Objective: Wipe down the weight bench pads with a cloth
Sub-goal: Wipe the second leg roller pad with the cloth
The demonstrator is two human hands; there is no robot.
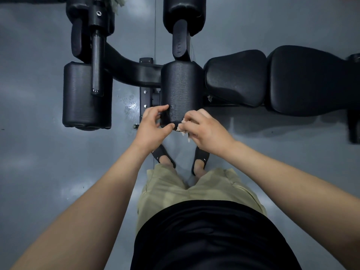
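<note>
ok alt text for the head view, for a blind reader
From above, a person's right hand holds a pale cloth at the near end of a black roller pad, which the left hand grips. The bench's seat pad lies to the right.

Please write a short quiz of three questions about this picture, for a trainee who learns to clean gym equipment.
1. True or false: the right hand holds the cloth.
2. What does the left hand hold? A) the cloth B) the nearest roller pad C) nothing
3. Fill in: the seat pad lies to the person's ___ of that roller pad.

Key: 1 true; 2 B; 3 right.
</note>
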